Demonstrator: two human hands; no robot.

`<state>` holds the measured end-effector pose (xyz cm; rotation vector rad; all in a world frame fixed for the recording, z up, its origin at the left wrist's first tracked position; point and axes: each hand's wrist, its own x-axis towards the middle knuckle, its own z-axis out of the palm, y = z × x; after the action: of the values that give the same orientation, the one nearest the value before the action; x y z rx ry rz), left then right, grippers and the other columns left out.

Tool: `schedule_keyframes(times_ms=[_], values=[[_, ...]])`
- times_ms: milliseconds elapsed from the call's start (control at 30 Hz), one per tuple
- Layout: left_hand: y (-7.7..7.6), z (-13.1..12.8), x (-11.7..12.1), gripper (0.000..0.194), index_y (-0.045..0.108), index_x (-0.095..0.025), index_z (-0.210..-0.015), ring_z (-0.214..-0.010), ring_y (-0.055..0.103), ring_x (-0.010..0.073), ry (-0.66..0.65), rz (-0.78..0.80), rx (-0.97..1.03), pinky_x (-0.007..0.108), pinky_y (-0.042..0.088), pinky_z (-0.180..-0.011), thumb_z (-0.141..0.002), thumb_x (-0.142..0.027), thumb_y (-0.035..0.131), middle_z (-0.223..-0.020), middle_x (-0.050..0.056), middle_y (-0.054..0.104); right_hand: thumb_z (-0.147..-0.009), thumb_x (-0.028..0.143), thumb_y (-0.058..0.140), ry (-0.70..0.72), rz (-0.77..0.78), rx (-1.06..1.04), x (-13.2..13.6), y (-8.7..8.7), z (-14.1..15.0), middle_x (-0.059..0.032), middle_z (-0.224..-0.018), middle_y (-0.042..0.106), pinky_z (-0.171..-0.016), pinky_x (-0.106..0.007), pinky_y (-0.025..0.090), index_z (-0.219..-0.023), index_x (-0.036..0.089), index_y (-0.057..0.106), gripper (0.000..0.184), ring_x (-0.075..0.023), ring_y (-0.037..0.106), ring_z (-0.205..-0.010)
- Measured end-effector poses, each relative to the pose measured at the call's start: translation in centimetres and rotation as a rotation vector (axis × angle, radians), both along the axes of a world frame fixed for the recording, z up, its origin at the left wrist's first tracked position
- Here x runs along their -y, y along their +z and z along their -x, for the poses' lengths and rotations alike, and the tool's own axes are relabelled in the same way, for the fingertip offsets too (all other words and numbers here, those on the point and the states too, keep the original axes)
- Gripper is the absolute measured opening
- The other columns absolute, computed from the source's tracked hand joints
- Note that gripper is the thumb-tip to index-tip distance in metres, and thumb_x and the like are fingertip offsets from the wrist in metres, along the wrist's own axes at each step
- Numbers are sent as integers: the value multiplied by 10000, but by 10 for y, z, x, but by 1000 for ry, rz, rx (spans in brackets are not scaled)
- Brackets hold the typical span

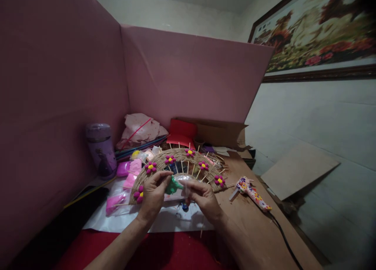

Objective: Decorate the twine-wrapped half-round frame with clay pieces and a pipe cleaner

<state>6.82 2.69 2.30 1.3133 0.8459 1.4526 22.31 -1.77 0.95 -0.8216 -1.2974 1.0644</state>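
Between my two hands is a lump of green modelling clay [172, 186] with clear plastic wrap about it. My left hand [154, 189] pinches the clay from the left, thumb and fingers together. On the other side, my right hand [202, 195] is closed on the clear plastic bag [185, 180] near the clay's right end. Just behind my hands lies a half-round fan [160, 157] of wound twine on thin sticks. Magenta flowers with yellow centres [170, 159] dot its band. My wrists hide part of its lower edge.
A patterned glue gun [253, 193] with a black cord rests on the cardboard at right. Pink clay packets [129, 172] lie left of the fan, beside a purple bottle [101, 150]. White paper [117, 219] lies under my hands. Pink panels [190, 74] stand behind.
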Motion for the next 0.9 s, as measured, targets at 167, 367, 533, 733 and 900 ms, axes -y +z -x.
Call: schedule_keyframes(times_ms=[167, 367, 533, 733, 900], values=[[-4, -1, -1, 165, 698, -141, -768, -583, 545, 101, -22, -17, -25, 186, 433, -518, -692, -286, 688, -657, 5, 621, -743, 297, 701, -50, -43, 77, 0, 1, -1, -13, -642, 608, -426, -208, 430, -871, 195, 769, 177, -77, 500, -466], [-3, -2, 3, 155, 700, -143, -769, -626, 572, 111, -77, 3, -59, 189, 445, -555, -699, -280, 680, -696, 17, 656, -682, 281, 732, -157, 24, 60, -2, -4, 4, 13, -518, 575, -370, -194, 383, -814, 182, 773, 170, -73, 461, -396], [-3, -3, 2, 182, 696, -136, -771, -624, 579, 113, -135, 69, -32, 194, 456, -562, -670, -287, 700, -700, 22, 662, -689, 267, 707, -150, 67, 37, -3, -5, 4, 23, -473, 563, -369, -190, 388, -846, 192, 772, 185, -82, 482, -385], [-4, -3, 2, 175, 691, -135, -771, -632, 569, 110, -108, 52, -60, 190, 450, -564, -694, -292, 682, -700, 19, 657, -682, 195, 699, -145, -73, 194, -1, -2, 3, -6, -637, 609, -406, -210, 402, -829, 195, 764, 162, -88, 478, -452], [-8, -5, 2, 143, 686, -152, -787, -657, 580, 118, -134, 30, -88, 200, 457, -590, -717, -275, 665, -725, 13, 661, -694, 174, 697, -191, -140, 283, 1, -5, 7, 16, -538, 529, -428, -210, 379, -602, 180, 695, 92, -92, 445, -469]])
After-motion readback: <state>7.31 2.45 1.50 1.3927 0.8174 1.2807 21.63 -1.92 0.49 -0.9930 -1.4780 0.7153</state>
